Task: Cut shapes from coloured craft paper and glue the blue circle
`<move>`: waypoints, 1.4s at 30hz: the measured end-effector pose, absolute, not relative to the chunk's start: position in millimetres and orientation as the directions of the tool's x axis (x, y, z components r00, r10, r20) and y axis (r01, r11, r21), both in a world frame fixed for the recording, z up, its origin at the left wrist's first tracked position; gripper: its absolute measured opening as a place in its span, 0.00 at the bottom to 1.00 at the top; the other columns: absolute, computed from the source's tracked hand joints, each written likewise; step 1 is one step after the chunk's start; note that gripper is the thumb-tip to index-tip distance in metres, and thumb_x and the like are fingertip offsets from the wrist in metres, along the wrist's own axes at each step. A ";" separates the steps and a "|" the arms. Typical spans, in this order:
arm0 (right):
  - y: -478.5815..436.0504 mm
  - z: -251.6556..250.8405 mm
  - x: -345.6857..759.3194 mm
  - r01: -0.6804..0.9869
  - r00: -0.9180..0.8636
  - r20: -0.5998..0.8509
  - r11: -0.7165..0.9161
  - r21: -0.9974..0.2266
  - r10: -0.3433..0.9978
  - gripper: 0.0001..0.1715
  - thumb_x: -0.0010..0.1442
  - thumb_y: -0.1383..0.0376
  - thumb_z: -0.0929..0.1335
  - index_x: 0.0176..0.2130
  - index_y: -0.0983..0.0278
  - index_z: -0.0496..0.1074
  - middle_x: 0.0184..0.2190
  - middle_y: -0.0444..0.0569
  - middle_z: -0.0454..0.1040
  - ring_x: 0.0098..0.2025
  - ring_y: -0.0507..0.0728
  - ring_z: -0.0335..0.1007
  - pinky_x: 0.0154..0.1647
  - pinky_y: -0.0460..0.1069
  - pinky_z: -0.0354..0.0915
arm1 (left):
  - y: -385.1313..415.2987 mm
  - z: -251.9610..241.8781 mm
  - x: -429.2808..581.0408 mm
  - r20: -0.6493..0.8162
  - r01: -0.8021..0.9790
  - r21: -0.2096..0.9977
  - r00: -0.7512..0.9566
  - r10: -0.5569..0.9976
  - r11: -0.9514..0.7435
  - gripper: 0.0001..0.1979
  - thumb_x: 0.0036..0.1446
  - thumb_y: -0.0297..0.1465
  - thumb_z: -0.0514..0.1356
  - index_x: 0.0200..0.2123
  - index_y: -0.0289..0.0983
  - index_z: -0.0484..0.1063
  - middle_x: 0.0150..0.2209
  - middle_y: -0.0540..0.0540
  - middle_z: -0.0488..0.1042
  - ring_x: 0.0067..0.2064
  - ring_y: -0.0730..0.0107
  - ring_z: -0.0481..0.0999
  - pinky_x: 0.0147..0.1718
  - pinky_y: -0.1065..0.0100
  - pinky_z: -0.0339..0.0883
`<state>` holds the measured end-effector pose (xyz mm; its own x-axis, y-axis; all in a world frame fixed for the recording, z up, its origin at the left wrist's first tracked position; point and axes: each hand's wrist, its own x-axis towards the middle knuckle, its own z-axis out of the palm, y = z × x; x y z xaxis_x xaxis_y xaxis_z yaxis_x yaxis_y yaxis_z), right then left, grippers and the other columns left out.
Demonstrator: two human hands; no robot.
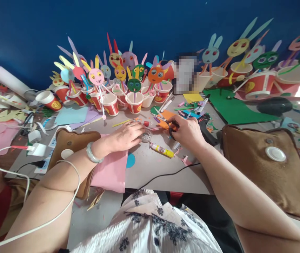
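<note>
My left hand [125, 135] lies flat on the grey table [150, 168], fingers stretched out, beside a small round tape roll [147, 135] and over a pink paper sheet [111, 168]. A pale bangle sits on that wrist. My right hand [188, 133] is closed round the black handles of scissors [168, 123], whose blades point left over orange paper [165, 116]. A yellow glue stick [162, 150] lies on the table between the hands, just in front.
Rows of red paper cups [134, 102] with coloured paper rabbit faces line the back of the table. A green sheet [234, 107] lies at the right. Brown cushions [276, 168] flank both sides. A white cable [68, 196] crosses my left arm; a black one crosses the table.
</note>
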<state>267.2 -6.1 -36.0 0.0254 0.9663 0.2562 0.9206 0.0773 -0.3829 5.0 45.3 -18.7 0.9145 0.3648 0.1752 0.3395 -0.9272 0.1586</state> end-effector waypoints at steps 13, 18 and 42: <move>-11.8 -27.4 267.5 0.834 0.124 0.365 0.102 -0.541 0.923 0.13 0.53 0.61 0.72 0.40 0.60 0.75 0.28 0.48 0.80 0.29 0.60 0.75 0.41 0.57 0.67 | 44.7 -12.9 1.9 0.453 0.428 0.426 0.662 0.597 -0.797 0.08 0.60 0.24 0.60 0.36 0.36 0.80 0.39 0.44 0.82 0.41 0.66 0.82 0.42 0.66 0.73; -14.6 -23.5 260.8 0.551 0.149 0.290 0.164 -0.818 0.945 0.15 0.50 0.63 0.75 0.39 0.60 0.72 0.32 0.48 0.82 0.33 0.60 0.79 0.38 0.54 0.71 | 40.5 -8.2 2.7 0.380 0.426 0.601 0.592 0.711 -0.676 0.07 0.55 0.22 0.62 0.34 0.36 0.80 0.36 0.46 0.83 0.39 0.67 0.82 0.40 0.69 0.74; -15.0 -24.3 251.9 0.364 0.041 0.236 0.205 -0.909 0.971 0.17 0.46 0.62 0.77 0.36 0.62 0.74 0.26 0.46 0.78 0.27 0.55 0.74 0.30 0.50 0.71 | 42.6 -3.0 -0.7 0.131 0.438 0.550 0.795 0.592 -0.711 0.16 0.54 0.18 0.55 0.43 0.36 0.73 0.36 0.46 0.79 0.38 0.66 0.79 0.39 0.67 0.71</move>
